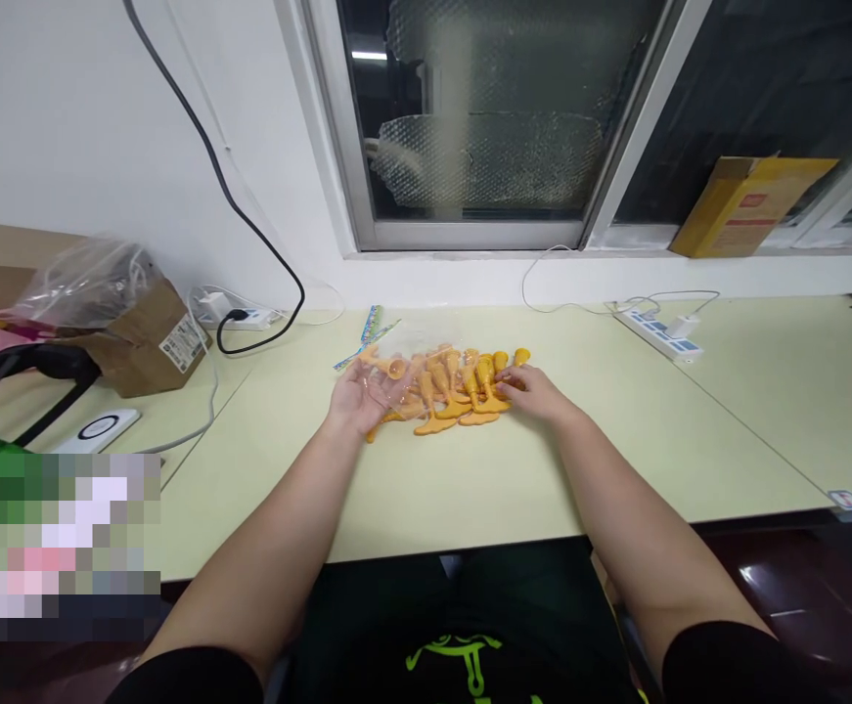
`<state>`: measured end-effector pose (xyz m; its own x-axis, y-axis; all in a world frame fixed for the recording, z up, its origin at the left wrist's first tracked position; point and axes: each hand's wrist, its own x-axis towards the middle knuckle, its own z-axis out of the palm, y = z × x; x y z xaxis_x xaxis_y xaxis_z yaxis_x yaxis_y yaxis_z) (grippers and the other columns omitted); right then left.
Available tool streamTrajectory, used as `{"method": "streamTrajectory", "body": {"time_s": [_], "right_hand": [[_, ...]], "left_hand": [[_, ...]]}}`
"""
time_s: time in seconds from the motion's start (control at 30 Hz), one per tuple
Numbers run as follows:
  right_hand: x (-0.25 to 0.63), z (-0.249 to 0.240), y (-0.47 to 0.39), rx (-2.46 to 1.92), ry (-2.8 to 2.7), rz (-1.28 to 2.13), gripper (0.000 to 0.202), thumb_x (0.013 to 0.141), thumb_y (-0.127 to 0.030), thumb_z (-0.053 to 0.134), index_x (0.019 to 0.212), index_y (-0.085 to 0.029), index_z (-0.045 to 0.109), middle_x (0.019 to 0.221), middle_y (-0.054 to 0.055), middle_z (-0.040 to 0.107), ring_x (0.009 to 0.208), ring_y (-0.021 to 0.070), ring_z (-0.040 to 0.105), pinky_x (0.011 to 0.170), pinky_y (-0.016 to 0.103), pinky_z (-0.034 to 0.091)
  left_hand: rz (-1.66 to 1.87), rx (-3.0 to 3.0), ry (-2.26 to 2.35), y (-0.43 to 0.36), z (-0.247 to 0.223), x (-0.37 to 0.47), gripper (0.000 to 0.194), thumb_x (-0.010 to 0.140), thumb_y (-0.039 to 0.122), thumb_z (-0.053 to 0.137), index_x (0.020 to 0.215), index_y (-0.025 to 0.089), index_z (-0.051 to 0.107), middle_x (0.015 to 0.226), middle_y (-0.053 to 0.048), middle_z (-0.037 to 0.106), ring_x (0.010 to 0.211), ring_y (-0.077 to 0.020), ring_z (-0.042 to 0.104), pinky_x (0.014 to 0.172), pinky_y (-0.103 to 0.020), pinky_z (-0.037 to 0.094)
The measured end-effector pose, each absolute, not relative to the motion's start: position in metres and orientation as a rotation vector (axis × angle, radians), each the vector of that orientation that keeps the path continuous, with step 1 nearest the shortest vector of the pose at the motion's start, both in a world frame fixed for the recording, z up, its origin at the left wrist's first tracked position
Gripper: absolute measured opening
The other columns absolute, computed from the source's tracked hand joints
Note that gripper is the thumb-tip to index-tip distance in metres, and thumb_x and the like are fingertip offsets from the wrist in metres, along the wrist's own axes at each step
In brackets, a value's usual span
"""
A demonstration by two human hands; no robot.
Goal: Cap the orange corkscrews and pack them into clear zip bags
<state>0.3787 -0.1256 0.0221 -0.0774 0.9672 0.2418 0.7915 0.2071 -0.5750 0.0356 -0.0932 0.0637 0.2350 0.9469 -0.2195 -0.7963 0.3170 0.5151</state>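
Observation:
Several orange plastic pieces (440,376), each with a cup-like end and a flat, webbed-foot-shaped end, lie in a heap on the pale table. A clear plastic bag (415,342) covers the heap's left part. My left hand (359,396) is turned palm up at the left side, its fingers closed around an orange foot-shaped piece (394,369) whose round opening faces me; part of the bag lies over these fingers. On the right, my right hand (532,391) touches the heap with curled fingers. What lies between its fingertips is hidden.
Blue patterned strips (371,323) lie behind my left hand. To the left stand a brown cardboard box (151,337) and a white charging pad (99,430). A black cable (300,284) hangs onto the table. A power strip (656,332) lies at the back right, below the window.

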Motion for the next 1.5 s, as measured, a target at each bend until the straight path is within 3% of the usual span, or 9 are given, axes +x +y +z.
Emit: {"method": "streamTrajectory", "body": {"time_s": [0.1,0.33,0.5,0.67,0.87,1.03,1.2,1.37,1.5], "right_hand": [[0.37,0.025,-0.127,-1.823,-1.879,0.271,0.023,0.094,-0.045,0.062,0.09,-0.025,0.07,0.088,0.007,0.065,0.086,0.0243,0.061,0.083,0.037,0.048],[0.378,0.031,-0.13,-2.08,-1.636,0.191,0.012,0.086,-0.03,0.066,0.081,-0.025,0.057,0.084,0.005,0.061,0.076,0.0219,0.058,0.067,0.033,0.042],[0.384,0.034,-0.133,-2.159,-1.492,0.304,0.028,0.076,-0.028,0.074,0.084,-0.026,0.047,0.081,0.001,0.063,0.072,0.0205,0.057,0.062,0.031,0.037],[0.386,0.033,-0.129,-1.817,-1.163,0.568,0.039,0.071,-0.032,0.072,0.1,-0.026,0.047,0.087,-0.003,0.063,0.07,0.016,0.059,0.063,0.029,0.044],[0.382,0.05,-0.131,-1.192,-0.706,0.957,0.053,0.065,-0.029,0.077,0.112,-0.03,0.052,0.088,-0.005,0.064,0.072,0.013,0.064,0.061,0.025,0.054],[0.377,0.065,-0.144,-0.906,-0.713,1.237,0.053,0.064,-0.023,0.085,0.107,-0.03,0.055,0.092,-0.005,0.07,0.075,0.0138,0.071,0.066,0.029,0.063],[0.366,0.071,-0.154,-0.902,-0.925,1.315,0.069,0.065,-0.027,0.091,0.124,-0.031,0.055,0.086,-0.004,0.075,0.068,0.0138,0.071,0.059,0.024,0.06],[0.354,0.073,-0.162,-0.866,-1.035,1.509,0.056,0.068,-0.04,0.092,0.112,-0.026,0.06,0.077,-0.004,0.072,0.041,0.0047,0.045,0.036,0.017,0.036],[0.344,0.069,-0.16,-0.854,-0.894,1.463,0.046,0.068,-0.031,0.092,0.091,-0.027,0.052,0.078,-0.006,0.068,0.059,0.0098,0.063,0.053,0.02,0.057]], "left_hand": [[1.214,0.354,0.554,-0.095,0.062,0.037,0.049,0.109,0.043,0.038,0.151,0.022,0.052,0.134,-0.019,0.071,0.116,-0.0325,0.074,0.09,-0.053,0.064],[1.207,0.401,0.573,-0.1,0.063,0.04,0.046,0.108,0.042,0.038,0.147,0.023,0.056,0.129,-0.018,0.073,0.113,-0.0316,0.076,0.095,-0.057,0.062],[1.228,0.432,0.561,-0.106,0.068,0.042,0.044,0.107,0.042,0.041,0.143,0.027,0.06,0.134,-0.016,0.071,0.116,-0.0328,0.074,0.099,-0.06,0.058],[1.271,0.422,0.424,-0.11,0.072,0.039,0.038,0.106,0.044,0.043,0.132,0.03,0.067,0.131,-0.008,0.073,0.127,-0.0308,0.068,0.108,-0.058,0.054],[1.32,0.347,0.434,-0.112,0.074,0.04,0.036,0.105,0.044,0.044,0.126,0.029,0.069,0.124,-0.008,0.076,0.127,-0.0279,0.068,0.107,-0.053,0.056],[1.269,0.392,0.469,-0.112,0.072,0.042,0.036,0.106,0.045,0.043,0.132,0.033,0.065,0.131,-0.008,0.073,0.125,-0.0294,0.069,0.097,-0.051,0.061],[1.281,0.419,0.523,-0.112,0.071,0.044,0.037,0.106,0.049,0.04,0.133,0.035,0.062,0.143,-0.008,0.066,0.131,-0.0325,0.065,0.097,-0.053,0.06],[1.318,0.429,0.53,-0.115,0.072,0.048,0.035,0.106,0.048,0.043,0.133,0.035,0.06,0.142,-0.007,0.066,0.129,-0.0328,0.066,0.096,-0.055,0.062],[1.322,0.453,0.544,-0.118,0.074,0.05,0.035,0.106,0.047,0.041,0.133,0.036,0.06,0.142,-0.006,0.067,0.128,-0.0322,0.067,0.093,-0.051,0.063]]}}
